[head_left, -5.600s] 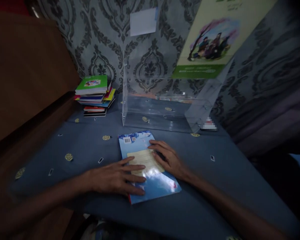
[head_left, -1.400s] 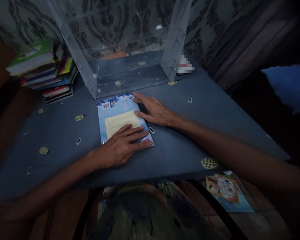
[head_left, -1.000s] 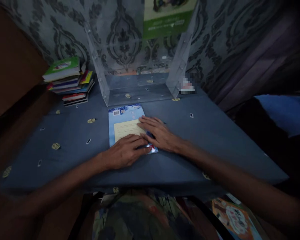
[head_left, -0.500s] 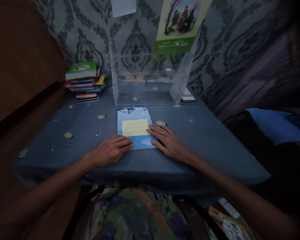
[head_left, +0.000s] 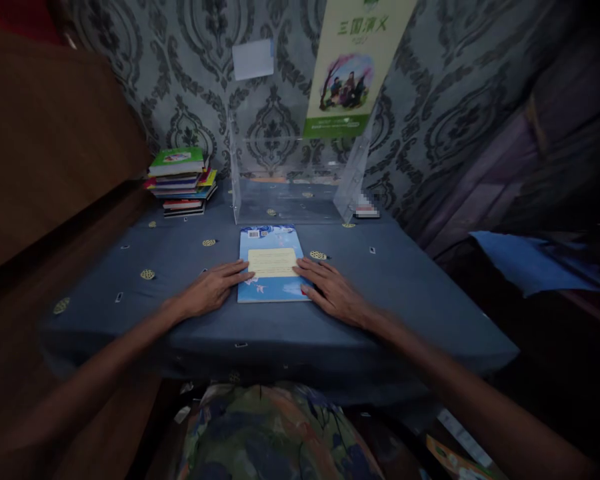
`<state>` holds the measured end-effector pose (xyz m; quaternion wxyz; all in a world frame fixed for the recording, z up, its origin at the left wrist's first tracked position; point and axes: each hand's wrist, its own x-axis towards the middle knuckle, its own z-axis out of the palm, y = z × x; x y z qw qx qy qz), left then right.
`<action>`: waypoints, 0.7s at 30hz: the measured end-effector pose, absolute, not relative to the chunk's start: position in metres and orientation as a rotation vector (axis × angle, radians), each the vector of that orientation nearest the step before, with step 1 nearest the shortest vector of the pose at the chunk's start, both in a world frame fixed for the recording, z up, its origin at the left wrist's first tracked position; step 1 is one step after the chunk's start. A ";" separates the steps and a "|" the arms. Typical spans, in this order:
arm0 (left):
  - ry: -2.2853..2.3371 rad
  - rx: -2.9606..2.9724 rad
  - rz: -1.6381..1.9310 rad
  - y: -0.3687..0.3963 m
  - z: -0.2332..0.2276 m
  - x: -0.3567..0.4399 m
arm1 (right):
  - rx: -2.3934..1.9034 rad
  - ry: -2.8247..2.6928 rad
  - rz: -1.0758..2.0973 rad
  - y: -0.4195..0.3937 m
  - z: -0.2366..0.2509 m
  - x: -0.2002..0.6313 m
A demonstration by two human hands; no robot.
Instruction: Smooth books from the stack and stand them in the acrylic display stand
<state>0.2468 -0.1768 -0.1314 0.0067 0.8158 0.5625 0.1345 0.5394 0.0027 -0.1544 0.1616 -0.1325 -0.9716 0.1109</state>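
Note:
A thin blue book (head_left: 271, 263) with a pale yellow label lies flat on the blue tablecloth (head_left: 390, 293), back cover up. My left hand (head_left: 211, 290) rests flat on the cloth at the book's left edge, fingertips touching the cover. On the right edge lies my right hand (head_left: 331, 290), fingers spread and touching the cover. Neither hand grips the book. Just beyond the book stands a clear acrylic stand (head_left: 295, 180) holding a green-and-cream book (head_left: 353, 67) upright against the wall.
A stack of colourful books (head_left: 183, 180) sits at the table's back left corner. A wooden panel (head_left: 45, 147) runs along the left. A blue cloth (head_left: 525, 263) lies to the right. A book (head_left: 455, 457) lies on the floor, and patterned fabric (head_left: 275, 433) covers my lap.
Both hands have slid off the middle of the cover to the book's left and right edges. The book now lies square to the table edge. The view has risen, showing more wall.

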 end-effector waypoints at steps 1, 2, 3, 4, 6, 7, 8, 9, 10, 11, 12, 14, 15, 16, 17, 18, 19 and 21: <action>1.756 2.546 0.394 -0.178 -0.130 0.247 | -0.381 -2.772 0.309 0.000 -0.154 0.541; 1.752 2.544 0.362 -0.180 -0.129 0.249 | -0.380 -2.774 0.302 -0.004 -0.154 0.544; 1.748 2.547 0.330 -0.183 -0.128 0.251 | -0.375 -2.778 0.295 -0.009 -0.155 0.548; 1.742 2.550 0.304 -0.188 -0.126 0.255 | -0.367 -2.780 0.287 -0.014 -0.155 0.553; 1.720 2.559 0.276 -0.201 -0.123 0.263 | -0.347 -2.776 0.259 -0.029 -0.156 0.567; 1.704 2.561 0.275 -0.208 -0.121 0.268 | -0.331 -2.772 0.238 -0.037 -0.156 0.575; 1.682 2.563 0.278 -0.216 -0.119 0.273 | -0.312 -2.769 0.212 -0.045 -0.156 0.584; 1.656 2.564 0.279 -0.224 -0.116 0.277 | -0.289 -2.771 0.183 -0.054 -0.157 0.592; 1.628 2.564 0.271 -0.232 -0.113 0.281 | -0.262 -2.775 0.152 -0.063 -0.158 0.601; 1.599 2.567 0.255 -0.239 -0.111 0.284 | -0.242 -2.779 0.120 -0.071 -0.160 0.608; 1.568 2.573 0.229 -0.246 -0.110 0.288 | -0.224 -2.779 0.092 -0.078 -0.161 0.615; 1.528 2.596 0.178 -0.255 -0.111 0.293 | -0.201 -2.741 0.048 -0.088 -0.166 0.623; 1.526 2.616 0.165 -0.258 -0.114 0.296 | -0.191 -2.703 0.038 -0.090 -0.169 0.626; 1.538 2.641 0.169 -0.260 -0.119 0.298 | -0.180 -2.658 0.039 -0.091 -0.171 0.627; 1.561 2.668 0.185 -0.261 -0.125 0.300 | -0.170 -2.614 0.054 -0.090 -0.171 0.627; 1.584 2.695 0.211 -0.261 -0.130 0.301 | -0.153 -2.574 0.084 -0.088 -0.171 0.626; 1.598 2.722 0.249 -0.260 -0.135 0.301 | -0.125 -2.547 0.129 -0.084 -0.168 0.624; 1.593 2.750 0.367 -0.257 -0.136 0.300 | -0.060 -2.524 0.257 -0.075 -0.157 0.621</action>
